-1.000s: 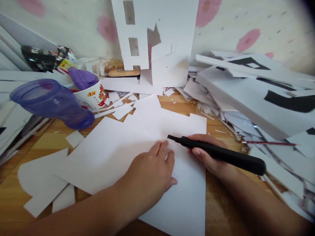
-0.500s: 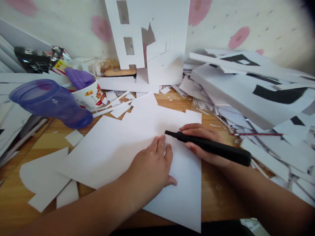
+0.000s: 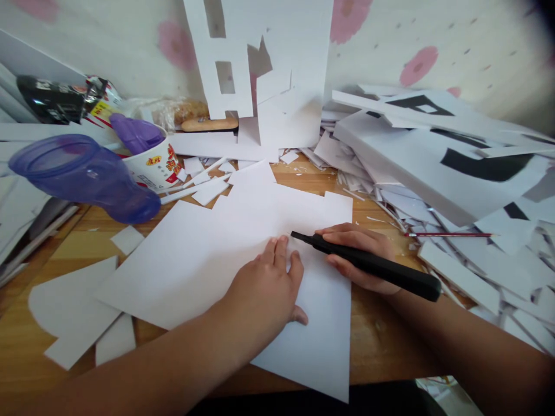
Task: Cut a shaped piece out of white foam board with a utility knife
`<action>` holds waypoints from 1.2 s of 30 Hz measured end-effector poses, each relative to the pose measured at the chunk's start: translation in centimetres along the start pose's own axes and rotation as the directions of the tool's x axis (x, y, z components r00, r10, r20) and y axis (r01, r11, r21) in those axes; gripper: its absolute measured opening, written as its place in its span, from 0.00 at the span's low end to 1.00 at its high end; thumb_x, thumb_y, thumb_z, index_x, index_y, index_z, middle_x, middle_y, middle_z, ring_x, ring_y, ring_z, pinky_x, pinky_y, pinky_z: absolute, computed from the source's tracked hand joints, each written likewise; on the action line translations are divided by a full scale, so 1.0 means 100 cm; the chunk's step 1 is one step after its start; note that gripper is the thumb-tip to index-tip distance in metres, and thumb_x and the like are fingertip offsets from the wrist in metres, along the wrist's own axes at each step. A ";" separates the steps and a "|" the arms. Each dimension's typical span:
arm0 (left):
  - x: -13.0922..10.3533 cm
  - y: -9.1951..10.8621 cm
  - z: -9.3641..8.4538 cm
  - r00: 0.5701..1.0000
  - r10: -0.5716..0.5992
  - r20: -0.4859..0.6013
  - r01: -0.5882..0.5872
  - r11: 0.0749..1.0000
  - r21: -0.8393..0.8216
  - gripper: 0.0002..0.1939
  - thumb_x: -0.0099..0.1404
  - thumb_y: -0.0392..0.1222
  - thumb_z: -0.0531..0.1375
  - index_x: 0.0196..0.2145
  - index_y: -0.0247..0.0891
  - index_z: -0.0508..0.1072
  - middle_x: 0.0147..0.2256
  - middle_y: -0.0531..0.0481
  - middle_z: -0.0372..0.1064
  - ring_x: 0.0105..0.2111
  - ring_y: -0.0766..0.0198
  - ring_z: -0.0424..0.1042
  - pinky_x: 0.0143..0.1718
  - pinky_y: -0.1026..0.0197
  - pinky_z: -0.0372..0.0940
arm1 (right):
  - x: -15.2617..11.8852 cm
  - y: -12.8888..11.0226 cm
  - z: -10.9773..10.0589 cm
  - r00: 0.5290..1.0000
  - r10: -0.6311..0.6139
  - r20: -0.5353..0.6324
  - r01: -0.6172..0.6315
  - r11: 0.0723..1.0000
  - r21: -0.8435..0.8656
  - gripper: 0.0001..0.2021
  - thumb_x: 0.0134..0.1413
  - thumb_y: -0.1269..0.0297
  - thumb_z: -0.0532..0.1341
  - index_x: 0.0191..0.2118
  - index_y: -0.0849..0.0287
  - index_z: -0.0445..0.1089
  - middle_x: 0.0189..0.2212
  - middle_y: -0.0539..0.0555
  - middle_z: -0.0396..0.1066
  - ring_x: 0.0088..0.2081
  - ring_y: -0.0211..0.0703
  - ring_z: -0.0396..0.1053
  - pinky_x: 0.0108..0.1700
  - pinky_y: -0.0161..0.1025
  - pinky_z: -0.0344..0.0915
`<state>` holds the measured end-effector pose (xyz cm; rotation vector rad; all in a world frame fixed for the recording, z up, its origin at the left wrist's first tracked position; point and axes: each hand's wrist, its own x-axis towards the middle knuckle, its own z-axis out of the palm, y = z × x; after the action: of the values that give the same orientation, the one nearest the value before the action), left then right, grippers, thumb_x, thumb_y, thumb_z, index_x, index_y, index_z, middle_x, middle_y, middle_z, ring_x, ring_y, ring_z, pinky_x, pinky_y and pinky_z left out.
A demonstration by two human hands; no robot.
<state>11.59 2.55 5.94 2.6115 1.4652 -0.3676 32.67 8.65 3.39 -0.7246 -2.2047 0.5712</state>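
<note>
A large white board [image 3: 191, 260] with stepped cut edges lies flat on the wooden table. Pressed flat on its middle is my left hand [image 3: 271, 283], fingers stretched and thumb out, holding nothing. My right hand [image 3: 362, 248] grips a black cutting tool [image 3: 381, 268] with a long thick handle and a narrow neck. Its thin tip points left, at the board's surface just beside my left fingertips. Whether the tip touches the board I cannot tell.
Behind stands an upright white panel [image 3: 290, 63] with cut openings. White offcuts [image 3: 459, 277] pile up at right, with a red pencil [image 3: 451, 234] on them. At left are a purple translucent vessel [image 3: 82, 179], a paper cup [image 3: 154, 164] and loose pieces [image 3: 73, 300].
The tool's handle end has dipped slightly, with my right hand a little lower. My left hand stays flat on the board. The whole view has shifted slightly.
</note>
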 end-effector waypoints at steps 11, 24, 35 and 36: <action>-0.002 -0.002 0.005 0.998 0.036 -0.057 -0.032 0.997 0.076 0.51 0.52 0.66 0.63 0.62 0.25 0.62 0.62 0.15 0.51 0.63 0.33 0.55 0.49 0.46 0.70 | -0.014 -0.006 -0.022 0.998 0.002 0.057 -0.003 1.000 0.017 0.16 0.56 0.66 0.63 0.51 0.51 0.70 0.44 0.59 0.77 0.45 0.47 0.77 0.43 0.42 0.75; -0.002 -0.003 0.000 1.000 0.008 -0.013 -0.008 1.000 0.017 0.49 0.54 0.63 0.65 0.65 0.32 0.58 0.63 0.19 0.51 0.63 0.34 0.55 0.49 0.44 0.70 | -0.032 -0.001 -0.036 0.995 -0.039 0.088 0.036 0.999 0.029 0.19 0.56 0.67 0.64 0.54 0.54 0.69 0.45 0.60 0.76 0.45 0.45 0.76 0.45 0.38 0.74; 0.000 -0.005 -0.004 1.000 0.011 0.027 -0.011 1.000 0.007 0.47 0.56 0.62 0.64 0.65 0.30 0.58 0.63 0.18 0.50 0.64 0.36 0.53 0.50 0.44 0.68 | -0.034 -0.002 -0.056 0.974 -0.100 0.205 0.100 0.995 0.012 0.23 0.56 0.71 0.64 0.58 0.55 0.65 0.46 0.60 0.74 0.47 0.44 0.75 0.47 0.36 0.73; 0.001 -0.004 -0.005 0.999 0.004 0.037 -0.004 1.000 -0.001 0.47 0.56 0.61 0.64 0.65 0.30 0.58 0.64 0.18 0.49 0.65 0.36 0.52 0.50 0.44 0.68 | -0.037 -0.002 -0.057 0.974 -0.095 0.207 0.096 0.995 0.004 0.24 0.56 0.71 0.64 0.58 0.55 0.65 0.46 0.60 0.74 0.48 0.45 0.74 0.47 0.37 0.73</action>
<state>11.31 2.93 6.37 2.5926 1.4476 -0.4131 39.02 7.09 5.29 -0.5806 -2.4204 0.6149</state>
